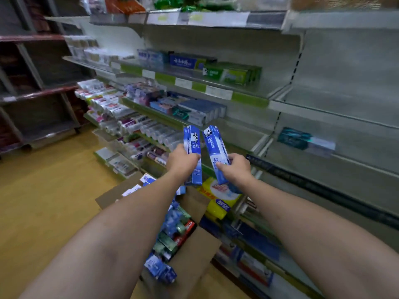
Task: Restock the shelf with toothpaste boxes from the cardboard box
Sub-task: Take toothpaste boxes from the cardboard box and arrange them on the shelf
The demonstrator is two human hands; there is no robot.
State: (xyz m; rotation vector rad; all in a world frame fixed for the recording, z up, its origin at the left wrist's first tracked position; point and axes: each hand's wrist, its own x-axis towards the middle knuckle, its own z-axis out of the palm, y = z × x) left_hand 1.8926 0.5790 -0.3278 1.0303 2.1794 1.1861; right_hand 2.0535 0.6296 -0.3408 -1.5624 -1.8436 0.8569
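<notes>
My left hand (182, 161) grips a blue Darlie toothpaste box (191, 141) held upright. My right hand (236, 169) grips a second blue Darlie toothpaste box (213, 145), tilted slightly left at its top. Both boxes are raised in front of the middle shelf (244, 134), side by side and a little apart. Below my arms stands the open cardboard box (194, 251) on the floor, with several blue, green and red toothpaste boxes (172, 231) inside it. My forearms hide part of the carton.
Shelves hold toothpaste rows: green boxes (233, 74) on an upper shelf, blue-grey boxes (200, 112) below. A dark teal box (295, 138) lies alone on the right bay. Yellow packs (220, 197) sit low by the carton. Wooden floor (43, 190) spreads left.
</notes>
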